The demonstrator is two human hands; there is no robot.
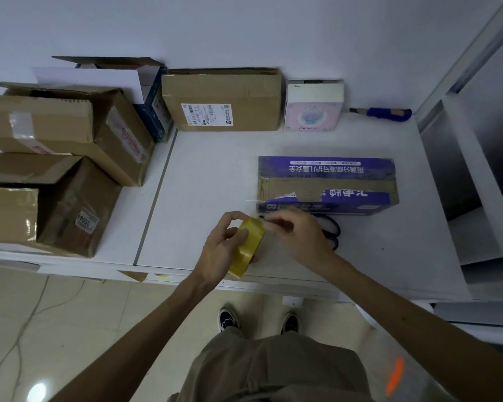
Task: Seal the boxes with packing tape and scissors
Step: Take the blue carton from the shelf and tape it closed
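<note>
My left hand (225, 245) grips a yellowish roll of packing tape (249, 246) just above the white table's front edge. My right hand (296, 232) is at the roll's upper right, its fingertips pinching at the tape's loose end. Behind my hands lies a purple and brown cardboard box (327, 184), flat on the table with old tape across its top. Scissors with dark loop handles (333, 227) lie between that box and my right wrist, partly hidden by the hand.
Several brown boxes (58, 169) are stacked on the table's left. A labelled brown box (221, 101), a small white and pink box (314, 107) and a blue-handled cutter (386, 113) stand along the wall. A white shelf unit (482, 181) is on the right.
</note>
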